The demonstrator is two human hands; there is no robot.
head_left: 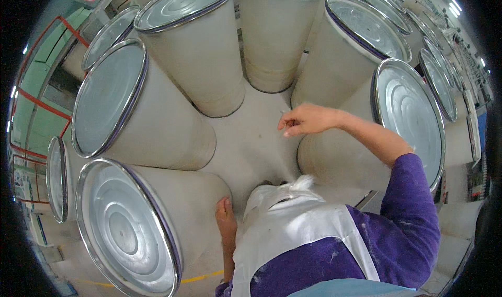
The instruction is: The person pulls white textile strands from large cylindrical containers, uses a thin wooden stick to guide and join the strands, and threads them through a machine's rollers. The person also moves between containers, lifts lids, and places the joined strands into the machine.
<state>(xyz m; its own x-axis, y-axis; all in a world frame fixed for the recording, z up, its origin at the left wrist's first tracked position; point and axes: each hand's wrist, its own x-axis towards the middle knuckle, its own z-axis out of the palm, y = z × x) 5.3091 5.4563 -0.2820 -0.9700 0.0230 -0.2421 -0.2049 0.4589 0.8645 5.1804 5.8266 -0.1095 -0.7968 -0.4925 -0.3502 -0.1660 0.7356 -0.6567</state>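
I stand among tall cream drums with shiny metal lids. My right hand (306, 120) is raised in front of a drum (334, 161) at my right, its fingers pinched together on a thin pale thread or strand that is hard to make out. My left hand (226, 221) hangs low at my side, flat against the wall of the near-left drum (193, 208), holding nothing. A white apron over a purple top covers my front.
Several more lidded drums (193, 41) ring the small patch of pale floor (251, 140) where I stand. A green floor with red railings (36, 103) lies at the far left. A yellow floor line (201, 277) runs by my feet.
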